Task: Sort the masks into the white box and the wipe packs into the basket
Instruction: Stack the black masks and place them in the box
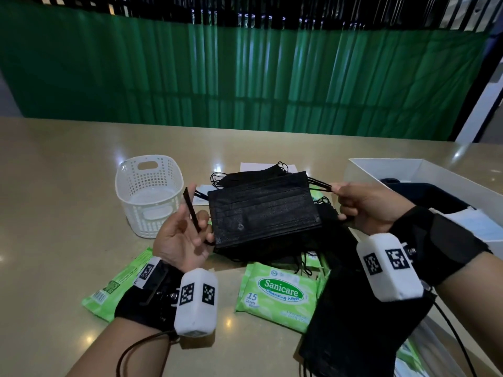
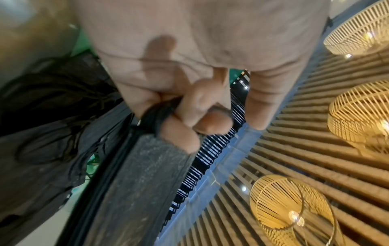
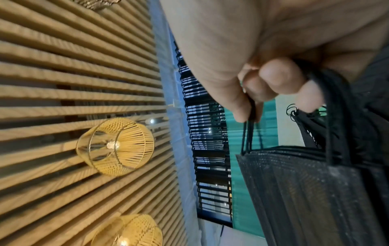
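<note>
pleated black masks (image 1: 262, 210), perhaps 4, hand-held

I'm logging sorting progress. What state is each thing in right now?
Held black masks: lifted, stretched between both hands by the ear loops.
Left hand: pinching the loops.
Right hand: gripping the loops.
Basket: upright, no wipe packs inside.
White box: open, some masks inside.
Wipe pack: flat on the table, unsorted.

Wipe pack (image 1: 280, 293): "Sanicare Cleansing Wipes", "15 Sheets".
</note>
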Available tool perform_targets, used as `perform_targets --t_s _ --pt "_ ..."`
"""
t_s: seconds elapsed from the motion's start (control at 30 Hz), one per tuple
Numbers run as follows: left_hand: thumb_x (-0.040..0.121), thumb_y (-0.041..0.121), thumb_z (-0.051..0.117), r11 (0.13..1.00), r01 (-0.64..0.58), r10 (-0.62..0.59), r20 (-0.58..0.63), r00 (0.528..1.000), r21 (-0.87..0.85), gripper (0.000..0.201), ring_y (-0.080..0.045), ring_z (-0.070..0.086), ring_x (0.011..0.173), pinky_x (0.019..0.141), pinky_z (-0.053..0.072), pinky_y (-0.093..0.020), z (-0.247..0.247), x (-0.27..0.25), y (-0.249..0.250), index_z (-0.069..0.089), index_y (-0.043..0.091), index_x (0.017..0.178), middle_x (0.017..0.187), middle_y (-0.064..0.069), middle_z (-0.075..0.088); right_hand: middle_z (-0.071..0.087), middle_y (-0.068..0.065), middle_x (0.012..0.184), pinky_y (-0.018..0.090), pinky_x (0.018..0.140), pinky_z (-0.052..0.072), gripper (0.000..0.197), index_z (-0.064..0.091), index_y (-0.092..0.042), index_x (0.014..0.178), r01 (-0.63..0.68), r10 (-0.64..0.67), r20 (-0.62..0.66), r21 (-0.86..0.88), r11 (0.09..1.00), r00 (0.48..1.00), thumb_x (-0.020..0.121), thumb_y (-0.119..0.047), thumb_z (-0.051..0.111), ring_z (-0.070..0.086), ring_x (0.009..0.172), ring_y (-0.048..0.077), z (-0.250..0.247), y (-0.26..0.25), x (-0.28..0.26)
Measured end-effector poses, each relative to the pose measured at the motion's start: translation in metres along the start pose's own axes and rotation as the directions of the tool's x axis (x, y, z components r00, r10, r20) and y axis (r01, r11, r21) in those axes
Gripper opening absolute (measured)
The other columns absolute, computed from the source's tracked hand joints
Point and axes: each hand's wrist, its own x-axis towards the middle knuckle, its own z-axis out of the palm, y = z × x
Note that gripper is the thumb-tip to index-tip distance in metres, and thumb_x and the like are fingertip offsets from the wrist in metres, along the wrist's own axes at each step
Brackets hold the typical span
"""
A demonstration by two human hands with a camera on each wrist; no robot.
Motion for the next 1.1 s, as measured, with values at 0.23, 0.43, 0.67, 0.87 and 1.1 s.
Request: perform_targets --t_s 0.23,0.43,0.67,0.87,1.1 --pt "0.027 0.032 0.093 0.988 0.121 -0.119 -0.021 0.993 0.093 0.095 -0.015 0.056 0.053 0.054 0.053 -0.027 0.022 0.009 0.002 0.059 0.009 0.113 0.076 -0.003 0.062 0.048 -0.001 0.053 0.021 0.046 0.048 0.023 0.050 -0.012 0.080 0.213 -0.213 -0.013 0.006 0.977 0.977 0.091 0.007 0.043 0.045 0.041 0.008 -0.023 -0.042 -0.021" --pt "0.066 0.030 0.070 0.947 0.185 -0.210 0.069 0.975 0.264 0.047 -0.020 0.064 0.059 0.061 0.058 -0.028 0.096 0.042 -0.008 0.055 0.005 0.103 0.072 -0.008 0.064 0.055 0.001 0.056 0.019 0.050 0.053 0.029 0.053 -0.008 0.079 0.272 -0.283 -0.101 -0.114 0.956 0.954 0.093 0.010 0.036 0.055 0.047 0.008 -0.075 -0.094 -0.014" --pt "0.096 0.012 0.042 0.826 0.230 -0.309 0.072 0.948 0.514 0.013 -0.013 0.055 0.055 0.054 0.054 -0.020 0.197 0.080 -0.048 0.053 0.008 0.099 0.063 -0.002 0.054 0.043 0.010 0.074 0.010 0.035 0.038 0.032 0.047 -0.005 0.080 0.151 -0.253 -0.367 -0.283 0.947 0.895 0.097 0.010 0.024 0.043 0.060 0.011 -0.152 -0.130 0.002" --pt "0.093 -0.008 0.042 0.773 0.217 -0.325 0.078 0.942 0.596 0.018 -0.014 0.055 0.058 0.052 0.055 -0.020 0.239 0.112 -0.094 0.049 0.007 0.100 0.072 -0.008 0.050 0.038 0.009 0.072 0.011 0.031 0.033 0.031 0.046 -0.003 0.110 0.023 -0.195 -0.476 -0.344 0.939 0.857 0.098 0.010 0.020 0.037 0.060 0.018 -0.192 -0.140 0.006" --pt "0.091 -0.014 0.044 0.673 0.316 -0.398 -0.033 0.917 0.668 0.021 -0.012 0.058 0.051 0.047 0.052 -0.020 0.258 0.132 -0.142 0.047 0.006 0.098 0.076 -0.010 0.052 0.045 0.011 0.073 0.012 0.030 0.032 0.026 0.047 -0.001 0.111 -0.141 -0.089 -0.532 -0.375 0.916 0.842 0.097 0.009 0.028 0.037 0.059 0.018 -0.233 -0.134 0.021"
